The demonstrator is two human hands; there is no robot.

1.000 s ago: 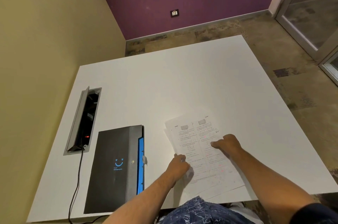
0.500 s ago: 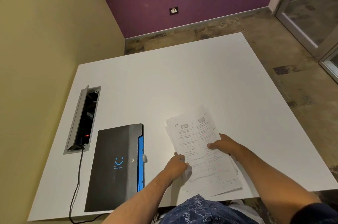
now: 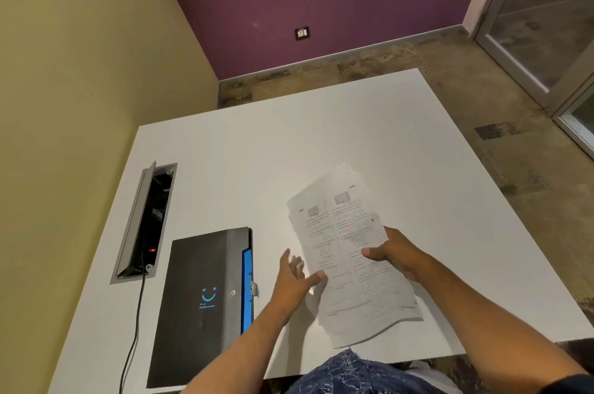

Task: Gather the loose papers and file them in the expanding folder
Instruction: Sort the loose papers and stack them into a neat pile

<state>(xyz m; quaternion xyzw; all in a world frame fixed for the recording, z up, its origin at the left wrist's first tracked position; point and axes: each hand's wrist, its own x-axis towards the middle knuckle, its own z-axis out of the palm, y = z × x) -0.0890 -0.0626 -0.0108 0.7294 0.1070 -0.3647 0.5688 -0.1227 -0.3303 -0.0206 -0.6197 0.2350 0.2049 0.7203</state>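
Note:
A stack of printed papers [image 3: 347, 252] is lifted off the white table [image 3: 321, 136] at the near middle, tilted with its far end raised. My right hand [image 3: 397, 254] grips the stack at its right edge, thumb on top. My left hand [image 3: 295, 278] is at the stack's left edge with fingers spread; its thumb touches the paper. The black expanding folder [image 3: 199, 300] with a blue smiley and blue side lies shut on the table to the left of my left hand.
An open cable hatch [image 3: 144, 220] is set in the table at the left, with a black cable [image 3: 133, 329] running toward the near edge. A yellow wall borders the table's left side. Floor and a glass door [image 3: 546, 24] are at the right.
The papers lay flat under both hands; now my right hand has lifted the stack off the table. My left hand has opened and come off the sheet's top.

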